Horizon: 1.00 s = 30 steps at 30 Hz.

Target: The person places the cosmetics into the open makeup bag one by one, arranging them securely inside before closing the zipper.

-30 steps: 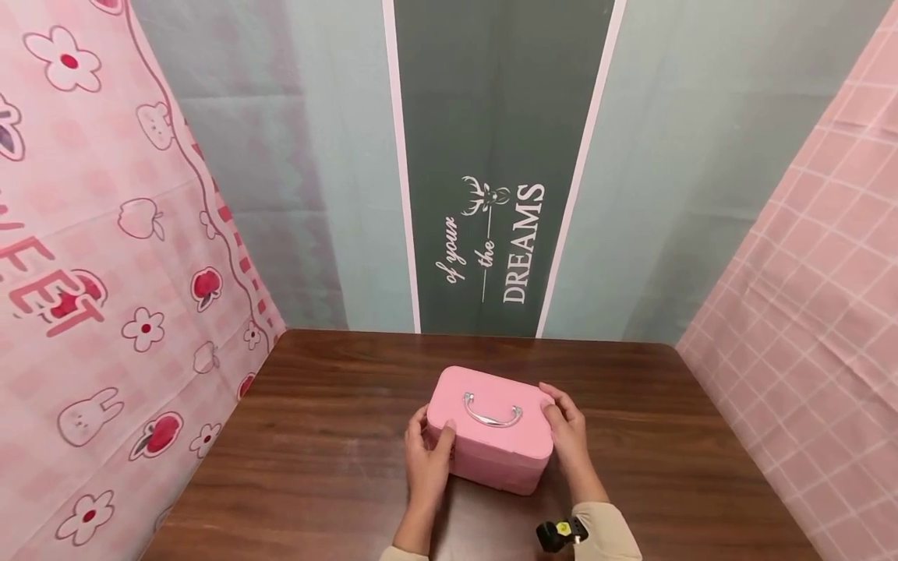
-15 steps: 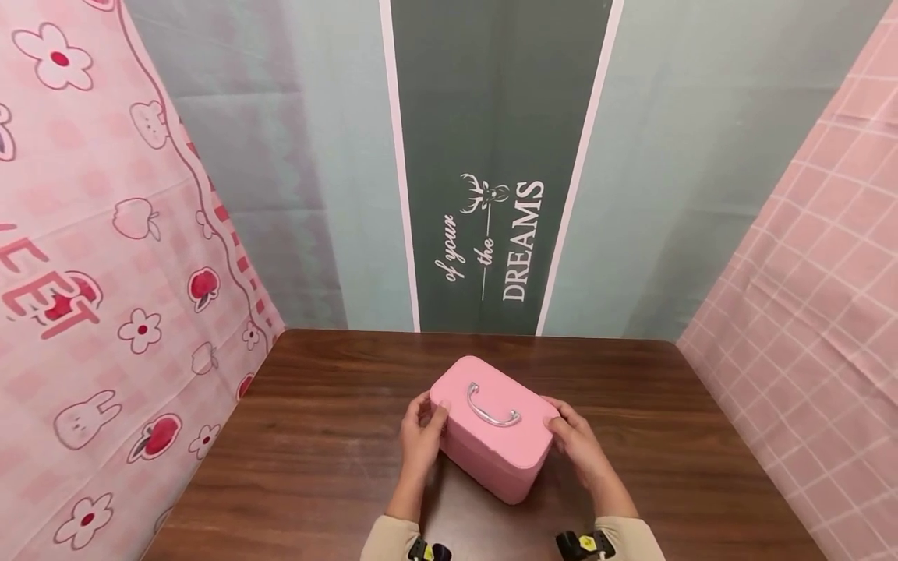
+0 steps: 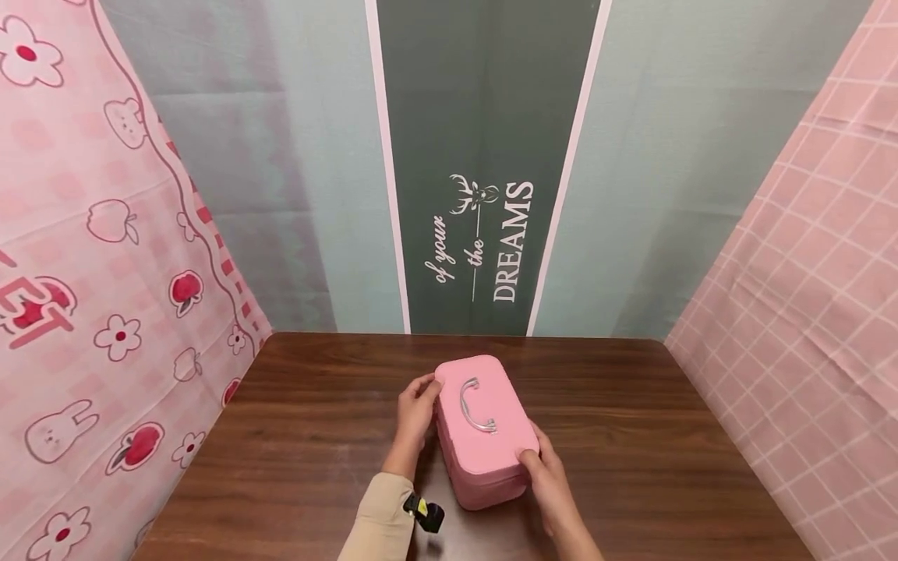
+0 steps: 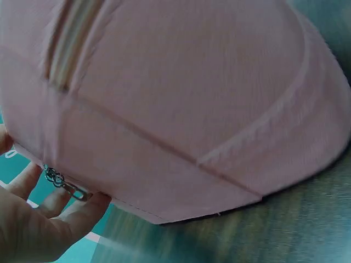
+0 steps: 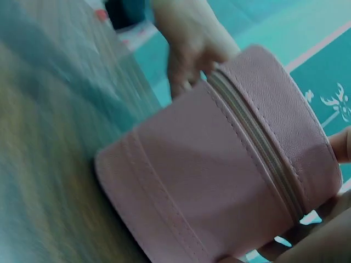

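Note:
A pink cosmetic case (image 3: pixel 459 460) with a silver handle (image 3: pixel 466 405) on its lid stands upright on the table, turned at an angle. My left hand (image 3: pixel 415 413) holds its far left corner, thumb by the lid edge. At the near right corner my right hand (image 3: pixel 550 479) grips the case, thumb on top and fingers partly hidden behind the side. In the left wrist view, metal zipper pulls (image 4: pixel 68 186) hang beside the left fingers (image 4: pixel 88 216). A zipper (image 5: pixel 258 145) runs below the lid in the right wrist view and looks closed.
The brown wooden table (image 3: pixel 309 452) extends around the case. Behind it hangs a grey-green cloth (image 3: pixel 477 117) with lettering. Pink printed cloth (image 3: pixel 140 280) hangs at the left, pink checked cloth (image 3: pixel 800 296) at the right. A black wrist camera (image 3: pixel 424 513) sits by the left sleeve.
Both hands have turned the case clockwise on the table. The left hand has moved away from me and the right hand nearer, while both keep hold of the case.

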Each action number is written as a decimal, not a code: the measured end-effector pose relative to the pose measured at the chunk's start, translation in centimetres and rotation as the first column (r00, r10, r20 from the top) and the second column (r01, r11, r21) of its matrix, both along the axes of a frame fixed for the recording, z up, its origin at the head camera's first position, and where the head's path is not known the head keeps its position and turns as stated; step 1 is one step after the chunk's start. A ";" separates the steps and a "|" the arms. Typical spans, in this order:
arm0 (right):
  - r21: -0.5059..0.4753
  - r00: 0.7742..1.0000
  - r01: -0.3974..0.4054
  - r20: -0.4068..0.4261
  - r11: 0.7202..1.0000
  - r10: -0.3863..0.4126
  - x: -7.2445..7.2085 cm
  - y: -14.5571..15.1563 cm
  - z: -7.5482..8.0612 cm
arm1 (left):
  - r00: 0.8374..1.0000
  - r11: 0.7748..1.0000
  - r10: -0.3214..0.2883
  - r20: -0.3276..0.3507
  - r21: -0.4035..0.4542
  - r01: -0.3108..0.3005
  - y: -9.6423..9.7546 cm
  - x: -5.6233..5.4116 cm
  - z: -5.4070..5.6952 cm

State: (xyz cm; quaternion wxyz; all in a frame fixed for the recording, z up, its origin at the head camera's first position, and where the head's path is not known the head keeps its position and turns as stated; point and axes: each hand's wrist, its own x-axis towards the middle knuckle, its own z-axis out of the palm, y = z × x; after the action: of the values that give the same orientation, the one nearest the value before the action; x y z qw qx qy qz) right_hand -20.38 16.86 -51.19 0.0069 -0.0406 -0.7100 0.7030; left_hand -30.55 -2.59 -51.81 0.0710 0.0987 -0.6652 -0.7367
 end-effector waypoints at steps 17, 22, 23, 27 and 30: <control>0.009 0.999 0.026 0.024 1.000 -0.026 0.1 -1.0 0.2 | 0.998 0.991 0.054 -0.039 -0.123 -0.058 0.3 -0.3 -0.3; 0.045 0.997 -0.072 0.042 0.996 0.070 -2.8 1.2 1.0 | 0.995 0.993 0.043 -0.085 -0.105 -0.052 0.7 3.8 0.2; 0.050 0.995 -0.094 0.044 0.994 0.092 -3.5 1.5 1.2 | 0.995 0.996 0.027 -0.096 -0.083 -0.035 0.9 4.7 0.2; 0.060 0.982 -0.182 0.055 0.982 0.179 -6.8 2.1 1.9 | 0.993 0.996 0.016 -0.115 -0.086 -0.026 1.9 7.9 0.2; 0.074 0.977 -0.210 0.045 0.975 0.207 -9.0 2.0 2.0 | 0.993 0.989 0.029 -0.114 -0.143 -0.045 2.9 9.7 0.1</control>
State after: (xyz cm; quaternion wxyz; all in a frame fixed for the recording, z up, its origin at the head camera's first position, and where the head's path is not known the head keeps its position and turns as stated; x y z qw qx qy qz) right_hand -29.33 18.86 -49.23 -0.0784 0.0213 -0.7374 0.6705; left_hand -20.82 0.35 -51.72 0.1289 0.0643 -0.7101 -0.6892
